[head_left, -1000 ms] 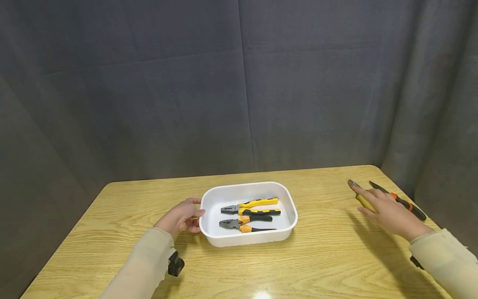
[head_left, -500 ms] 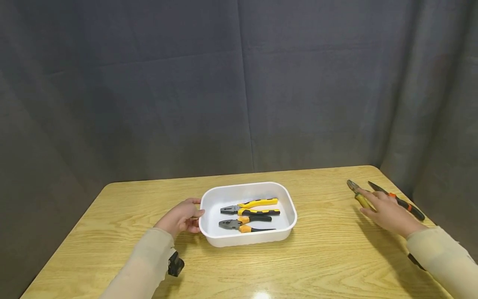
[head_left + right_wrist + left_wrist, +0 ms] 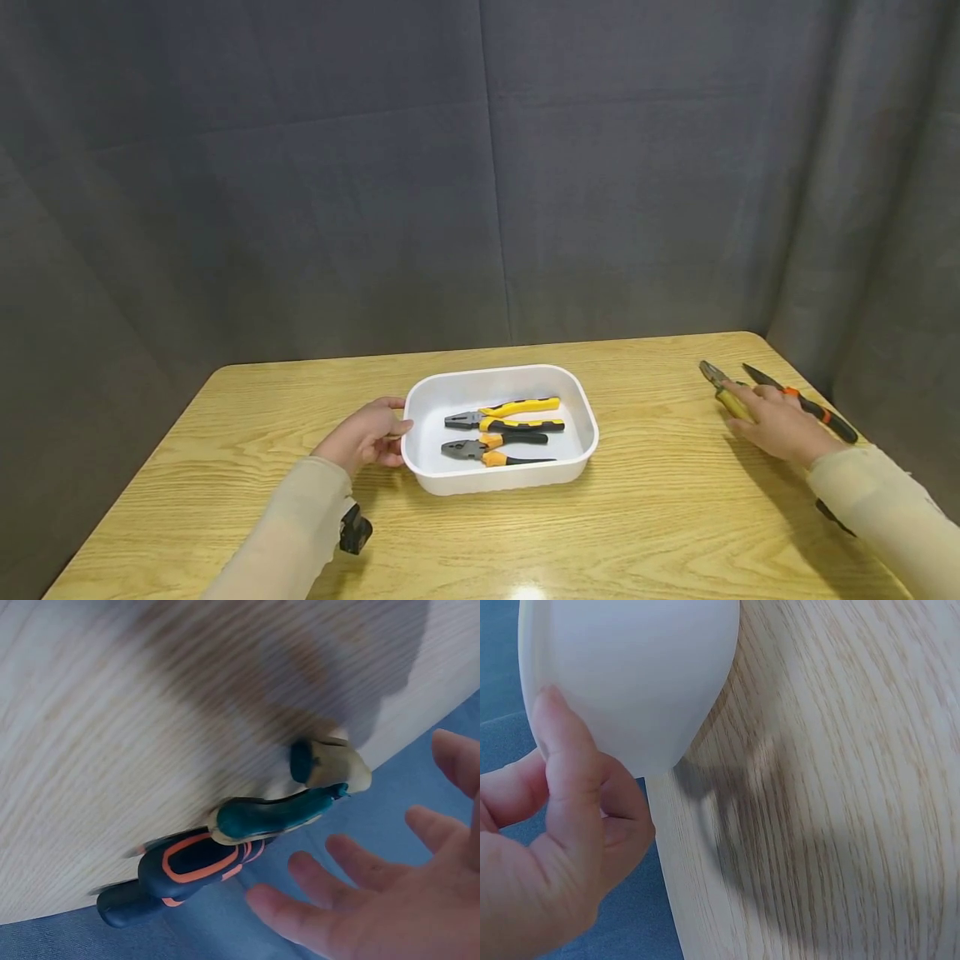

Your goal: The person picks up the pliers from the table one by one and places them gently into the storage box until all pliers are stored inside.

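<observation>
A white tray point(image 3: 573, 392) stands mid-table with two pliers in it, one yellow-handled point(image 3: 517, 410) and one orange and black point(image 3: 491, 451). My left hand point(image 3: 365, 435) grips the tray's left end; in the left wrist view the thumb point(image 3: 566, 772) presses on the tray wall point(image 3: 645, 667). Near the table's right edge lie yellow-handled pliers point(image 3: 722, 390) and a black and orange tool point(image 3: 806, 406). My right hand point(image 3: 780, 423) hovers over the yellow pliers' handles with fingers spread. In the right wrist view the fingers point(image 3: 360, 892) are apart from the handles point(image 3: 270, 814).
The wooden table point(image 3: 660, 517) is backed by a dark grey curtain point(image 3: 480, 167). The two loose tools lie close to the right table edge point(image 3: 862, 433). A black wrist camera point(image 3: 354, 529) hangs under my left sleeve.
My right hand has drawn slightly back and lower over the yellow pliers at the right. The left hand and the tray have stayed put.
</observation>
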Tool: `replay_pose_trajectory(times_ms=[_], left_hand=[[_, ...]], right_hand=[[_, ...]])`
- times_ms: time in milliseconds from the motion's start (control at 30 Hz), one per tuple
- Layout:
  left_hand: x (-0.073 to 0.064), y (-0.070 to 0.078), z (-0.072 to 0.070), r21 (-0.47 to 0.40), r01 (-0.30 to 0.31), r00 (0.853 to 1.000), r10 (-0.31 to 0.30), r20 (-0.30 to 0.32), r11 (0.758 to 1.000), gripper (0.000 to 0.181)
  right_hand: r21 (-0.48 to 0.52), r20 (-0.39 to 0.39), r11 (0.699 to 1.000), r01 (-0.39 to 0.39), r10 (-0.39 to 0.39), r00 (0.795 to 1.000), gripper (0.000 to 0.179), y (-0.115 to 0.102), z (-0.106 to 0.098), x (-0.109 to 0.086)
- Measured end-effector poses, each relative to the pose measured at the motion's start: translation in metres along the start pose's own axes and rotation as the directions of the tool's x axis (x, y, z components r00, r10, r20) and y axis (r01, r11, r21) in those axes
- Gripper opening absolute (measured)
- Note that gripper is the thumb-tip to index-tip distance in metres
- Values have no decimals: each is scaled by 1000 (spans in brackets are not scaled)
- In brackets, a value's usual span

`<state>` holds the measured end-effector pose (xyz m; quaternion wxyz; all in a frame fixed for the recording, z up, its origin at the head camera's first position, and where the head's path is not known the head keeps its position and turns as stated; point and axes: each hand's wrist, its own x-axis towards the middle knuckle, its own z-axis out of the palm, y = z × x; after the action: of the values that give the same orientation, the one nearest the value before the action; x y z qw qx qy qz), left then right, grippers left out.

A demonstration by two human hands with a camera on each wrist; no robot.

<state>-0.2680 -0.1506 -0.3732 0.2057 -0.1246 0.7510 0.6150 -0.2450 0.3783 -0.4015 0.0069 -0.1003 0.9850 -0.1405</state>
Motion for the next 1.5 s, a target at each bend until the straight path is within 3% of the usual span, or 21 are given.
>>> replay_pose_trajectory(times_ms=[767, 1100, 1367, 1500], left_hand=[[1, 0, 4, 10, 13, 1000, -13, 7, 1000, 43], [0, 0, 5, 7, 13, 1000, -13, 7, 1000, 44], [-1, 2, 2, 2, 21, 1000, -21, 10, 1000, 45], [-2, 2, 2, -3, 21, 1000, -21, 12, 1000, 46]], right_hand=[[-111, 93, 983, -146, 156, 983, 67, 15, 2, 13], [-156, 71, 976, -150, 163, 984, 62, 16, 4, 12], [-178, 20, 978, -108, 113, 993, 55, 14, 9, 15], [-170, 43, 981, -97, 106, 993, 56, 13, 6, 19]])
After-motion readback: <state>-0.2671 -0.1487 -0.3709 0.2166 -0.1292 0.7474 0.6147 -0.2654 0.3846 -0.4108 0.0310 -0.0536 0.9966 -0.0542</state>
